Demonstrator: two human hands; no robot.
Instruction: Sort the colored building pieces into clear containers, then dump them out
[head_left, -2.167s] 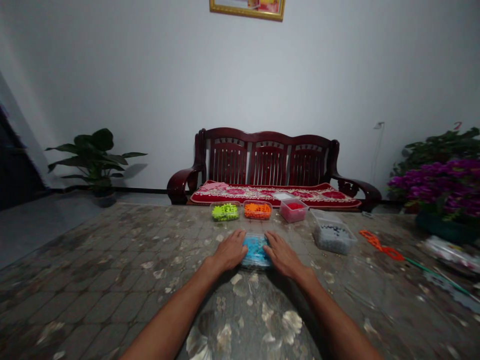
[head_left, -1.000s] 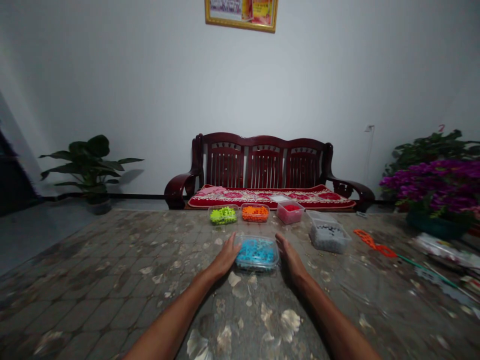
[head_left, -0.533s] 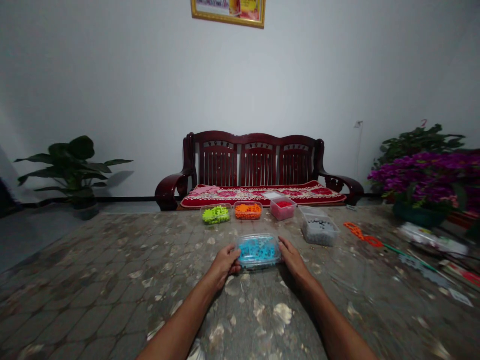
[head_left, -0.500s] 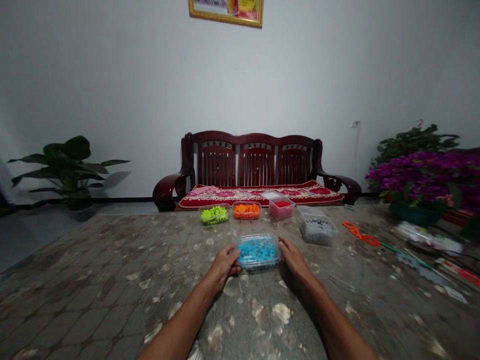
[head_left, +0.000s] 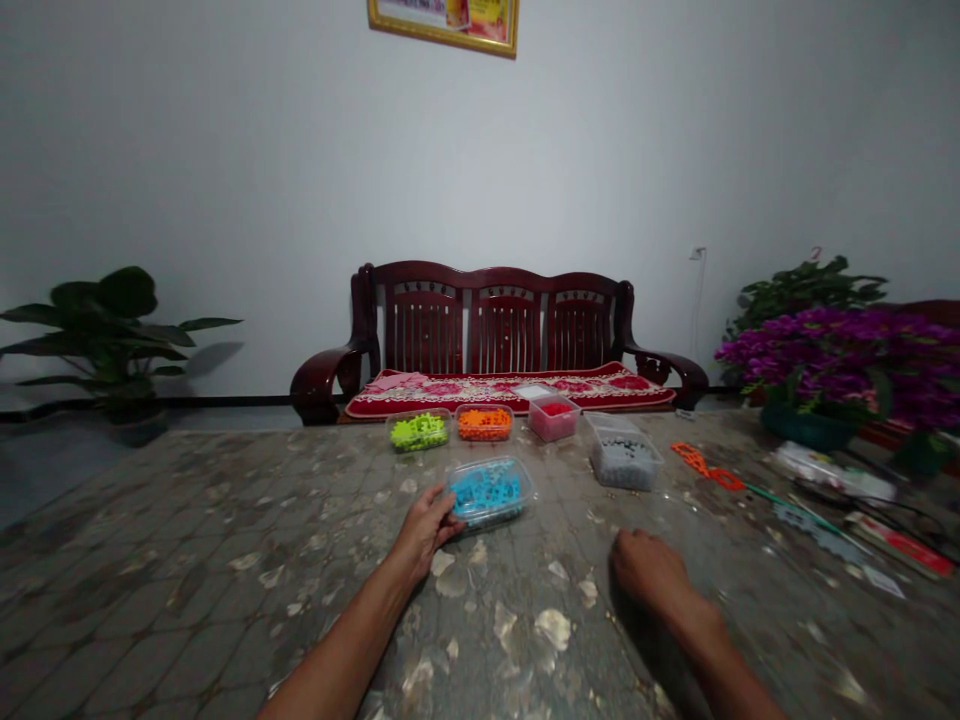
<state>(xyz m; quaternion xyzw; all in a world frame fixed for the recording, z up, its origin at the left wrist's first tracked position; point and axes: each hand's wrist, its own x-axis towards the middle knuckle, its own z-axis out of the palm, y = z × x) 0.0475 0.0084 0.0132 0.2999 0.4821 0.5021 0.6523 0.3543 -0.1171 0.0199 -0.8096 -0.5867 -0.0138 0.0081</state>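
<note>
A clear plastic box of blue pieces (head_left: 489,490) lies on the patterned table (head_left: 225,560) in front of me. My left hand (head_left: 424,524) grips its near left corner, fingers curled on the rim. My right hand (head_left: 649,566) rests on the table to the right of the box, apart from it, knuckles up and fingers curled under; I cannot see anything in it.
Farther back stand a green box (head_left: 418,431), an orange box (head_left: 484,423), a red box (head_left: 553,417) and a grey box (head_left: 623,463). Orange strips (head_left: 705,467) and other items lie at the right. A wooden bench (head_left: 499,345) and flowers (head_left: 840,365) stand beyond.
My right hand has let go of the blue box and drawn back to the right onto the table. The left hand still holds the box, which has shifted slightly left.
</note>
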